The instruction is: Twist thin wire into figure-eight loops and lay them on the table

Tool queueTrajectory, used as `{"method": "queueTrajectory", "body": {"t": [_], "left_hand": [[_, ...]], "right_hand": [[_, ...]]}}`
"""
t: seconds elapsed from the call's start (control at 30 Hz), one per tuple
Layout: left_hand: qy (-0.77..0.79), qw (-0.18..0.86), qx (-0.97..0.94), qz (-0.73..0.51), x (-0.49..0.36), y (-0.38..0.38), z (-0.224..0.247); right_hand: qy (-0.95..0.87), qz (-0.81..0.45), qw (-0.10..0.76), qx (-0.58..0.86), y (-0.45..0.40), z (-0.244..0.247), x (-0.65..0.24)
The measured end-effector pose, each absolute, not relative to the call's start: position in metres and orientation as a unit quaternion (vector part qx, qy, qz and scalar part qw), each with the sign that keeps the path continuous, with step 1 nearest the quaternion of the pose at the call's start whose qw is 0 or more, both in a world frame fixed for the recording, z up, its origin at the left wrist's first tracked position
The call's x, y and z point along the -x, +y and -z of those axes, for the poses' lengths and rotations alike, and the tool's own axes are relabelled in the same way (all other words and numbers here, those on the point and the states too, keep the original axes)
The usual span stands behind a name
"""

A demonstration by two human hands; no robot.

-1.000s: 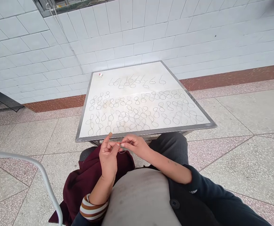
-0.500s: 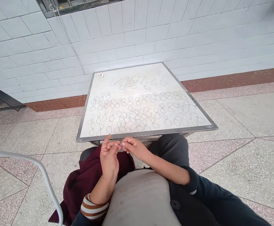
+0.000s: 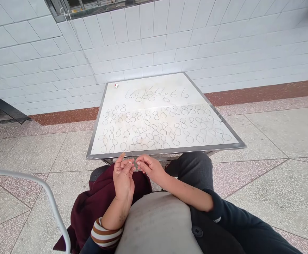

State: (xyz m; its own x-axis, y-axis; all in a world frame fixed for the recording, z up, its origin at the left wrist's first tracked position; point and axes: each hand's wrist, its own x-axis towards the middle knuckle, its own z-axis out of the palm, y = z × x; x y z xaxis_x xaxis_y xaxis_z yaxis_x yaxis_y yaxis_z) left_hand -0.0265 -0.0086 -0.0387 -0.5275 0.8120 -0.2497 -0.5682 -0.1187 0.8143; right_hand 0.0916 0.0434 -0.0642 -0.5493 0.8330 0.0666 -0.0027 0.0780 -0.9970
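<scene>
My left hand (image 3: 123, 178) is raised just off the table's near edge, thumb and fingertips pinched on a thin wire (image 3: 129, 153) that curves up in a fine loop. Close beside it, nearly touching, my right hand (image 3: 151, 167) has its thumb and forefinger closed at the same wire. The strand between the fingertips is too fine to follow fully. Beyond the hands, rows of thin figure-eight loops (image 3: 156, 114) lie over the near and middle part of the white table (image 3: 170, 80). Farther back are several six-shaped pieces (image 3: 185, 94) with one loop and a straight tail.
A small white and red object (image 3: 116, 86) sits at the table's far left corner. The tabletop has a grey metal rim (image 3: 207, 145). Behind it stands a white tiled wall (image 3: 154, 46). A curved pale tube (image 3: 47, 190) rises at my left. Dark red cloth (image 3: 90, 201) covers my left leg.
The curve of thin wire above my left fingertips now shows against the table edge. Both hands stay pinched close together, with the fingertips slightly shifted. The view has moved a little.
</scene>
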Motion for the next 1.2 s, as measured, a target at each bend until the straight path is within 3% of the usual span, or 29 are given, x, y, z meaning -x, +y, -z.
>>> {"method": "queueTrajectory", "body": {"t": [0.57,1.2], "left_hand": [[0.454,0.455,-0.093,-0.760,0.020,-0.006,0.049],[0.495,0.384,-0.159,-0.763,-0.001,-0.011,0.055]], "right_hand": [[-0.807,-0.358,0.351,0.312,0.036,0.078,-0.097],[-0.781,-0.404,0.370,0.299,0.026,0.091,-0.108]]}}
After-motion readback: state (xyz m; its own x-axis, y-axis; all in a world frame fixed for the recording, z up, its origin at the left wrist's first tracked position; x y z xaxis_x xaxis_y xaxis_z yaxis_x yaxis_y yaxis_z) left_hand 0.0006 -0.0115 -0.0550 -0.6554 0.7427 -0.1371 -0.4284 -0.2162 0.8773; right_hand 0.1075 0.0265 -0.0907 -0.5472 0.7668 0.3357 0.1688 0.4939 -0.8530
